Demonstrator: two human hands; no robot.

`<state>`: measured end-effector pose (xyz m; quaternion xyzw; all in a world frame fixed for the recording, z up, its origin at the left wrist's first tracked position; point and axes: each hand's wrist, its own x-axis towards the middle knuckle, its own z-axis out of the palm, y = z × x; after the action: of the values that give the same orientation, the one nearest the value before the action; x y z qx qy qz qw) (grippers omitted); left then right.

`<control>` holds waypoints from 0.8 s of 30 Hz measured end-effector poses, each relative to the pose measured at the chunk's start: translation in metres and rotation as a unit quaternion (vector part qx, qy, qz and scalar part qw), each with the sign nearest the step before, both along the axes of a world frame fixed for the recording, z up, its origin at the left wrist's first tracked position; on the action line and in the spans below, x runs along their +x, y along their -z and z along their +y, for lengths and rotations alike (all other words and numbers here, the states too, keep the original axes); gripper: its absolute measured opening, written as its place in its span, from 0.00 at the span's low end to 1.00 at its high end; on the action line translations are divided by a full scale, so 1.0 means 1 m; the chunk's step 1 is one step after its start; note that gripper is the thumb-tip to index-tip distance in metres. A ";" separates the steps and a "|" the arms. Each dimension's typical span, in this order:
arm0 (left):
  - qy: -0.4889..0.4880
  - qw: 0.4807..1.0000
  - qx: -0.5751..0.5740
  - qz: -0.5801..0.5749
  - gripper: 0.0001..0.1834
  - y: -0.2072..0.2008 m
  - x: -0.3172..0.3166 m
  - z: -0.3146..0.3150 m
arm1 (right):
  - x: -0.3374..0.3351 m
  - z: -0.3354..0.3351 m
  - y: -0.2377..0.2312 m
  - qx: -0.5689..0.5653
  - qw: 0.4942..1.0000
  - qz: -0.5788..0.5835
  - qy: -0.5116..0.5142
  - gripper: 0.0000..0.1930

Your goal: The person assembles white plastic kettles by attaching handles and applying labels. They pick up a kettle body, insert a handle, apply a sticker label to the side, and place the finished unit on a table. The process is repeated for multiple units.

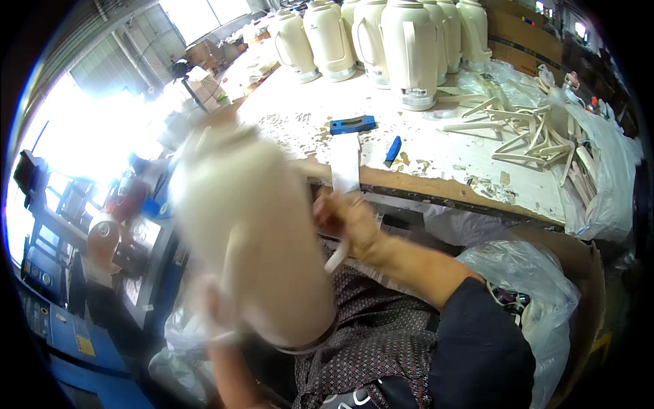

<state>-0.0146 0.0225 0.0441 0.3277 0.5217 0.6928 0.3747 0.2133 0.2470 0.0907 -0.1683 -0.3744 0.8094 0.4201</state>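
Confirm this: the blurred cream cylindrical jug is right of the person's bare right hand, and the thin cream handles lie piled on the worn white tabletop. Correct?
Not quite: the head view shows the blurred cream jug left of the bare right hand. The handles do lie piled on the tabletop.

Big jug (262,232) is super blurry, so no fine detail there. Left hand (212,303) is a smear too, can't make out its grip. Right hand (354,225) has blurry fingertips and covers part of a pale piece (337,258). Far jugs (409,51): a few tops cut off by the upper edge.
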 end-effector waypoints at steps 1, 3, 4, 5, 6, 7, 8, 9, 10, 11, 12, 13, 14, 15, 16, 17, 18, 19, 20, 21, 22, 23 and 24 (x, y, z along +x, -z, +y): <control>0.018 0.985 -0.138 0.106 0.13 0.015 0.016 0.008 | 0.015 0.035 -0.003 -0.048 0.999 0.016 0.010 0.17; 0.195 0.917 -0.161 0.308 0.09 0.069 0.020 0.005 | 0.042 0.071 -0.047 -0.069 0.993 0.077 0.065 0.15; 0.157 0.954 -0.126 0.221 0.09 0.095 0.026 0.018 | 0.066 0.131 -0.031 0.103 0.983 0.150 -0.014 0.15; 0.101 0.980 -0.120 0.126 0.09 0.112 0.032 0.018 | 0.059 0.138 -0.059 0.128 0.978 0.114 0.117 0.15; 0.054 0.983 -0.174 0.012 0.10 0.100 0.044 0.033 | 0.052 0.148 -0.084 0.163 0.961 0.069 0.213 0.13; 0.010 0.969 -0.227 -0.096 0.10 0.083 0.049 0.048 | 0.043 0.170 -0.098 0.248 0.937 0.072 0.235 0.12; 0.019 0.975 -0.223 -0.004 0.09 0.117 0.023 0.053 | 0.027 0.202 -0.106 0.294 0.921 0.050 0.251 0.12; 0.018 0.976 -0.208 0.063 0.08 0.147 0.005 0.058 | 0.010 0.242 -0.107 0.323 0.899 0.001 0.297 0.10; 0.013 0.973 -0.191 0.131 0.08 0.173 -0.012 0.060 | -0.009 0.272 -0.106 0.339 0.865 -0.067 0.363 0.09; 0.014 0.966 -0.170 0.195 0.07 0.187 -0.022 0.065 | -0.019 0.311 -0.099 0.389 0.824 -0.093 0.401 0.13; -0.013 0.968 -0.174 0.178 0.05 0.195 -0.021 0.070 | -0.029 0.342 -0.091 0.364 0.796 -0.134 0.465 0.17; -0.029 0.975 -0.170 0.143 0.04 0.187 -0.009 0.075 | -0.037 0.373 -0.080 0.339 0.763 -0.175 0.522 0.20; -0.033 0.974 -0.173 0.144 0.03 0.186 -0.003 0.079 | -0.034 0.412 -0.064 0.346 0.726 -0.224 0.551 0.23; -0.037 0.973 -0.181 0.141 0.03 0.192 0.000 0.076 | -0.030 0.443 -0.047 0.352 0.687 -0.276 0.573 0.25; -0.048 0.970 -0.194 0.136 0.03 0.198 -0.003 0.062 | -0.043 0.446 -0.032 0.361 0.649 -0.308 0.594 0.23; -0.034 0.971 -0.211 0.107 0.05 0.200 -0.002 0.048 | -0.052 0.448 -0.021 0.372 0.605 -0.339 0.616 0.20; -0.037 0.968 -0.228 0.094 0.05 0.204 0.003 0.040 | -0.051 0.465 -0.021 0.360 0.613 -0.347 0.612 0.21; -0.039 0.964 -0.248 0.082 0.05 0.209 0.007 0.031 | -0.051 0.481 -0.016 0.344 0.622 -0.357 0.606 0.23; -0.041 0.955 -0.283 0.078 0.05 0.216 0.011 0.020 | -0.053 0.485 -0.015 0.337 0.650 -0.369 0.572 0.22; -0.039 0.945 -0.317 0.069 0.05 0.227 0.020 0.008 | -0.051 0.489 -0.017 0.332 0.673 -0.384 0.538 0.22; -0.031 0.943 -0.327 0.054 0.08 0.285 0.016 -0.016 | -0.045 0.507 -0.016 0.341 0.685 -0.415 0.493 0.23; -0.003 0.940 -0.329 0.092 0.09 0.288 0.023 0.000 | -0.027 0.526 -0.016 0.351 0.679 -0.457 0.455 0.24; 0.019 0.932 -0.337 0.131 0.11 0.275 0.032 0.012 | -0.022 0.525 -0.012 0.317 0.694 -0.494 0.418 0.31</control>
<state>0.0170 0.0349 -0.2311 0.2797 0.7631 0.4198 0.4041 0.1913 0.7717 0.1022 -0.5398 -0.6529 0.1841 0.4984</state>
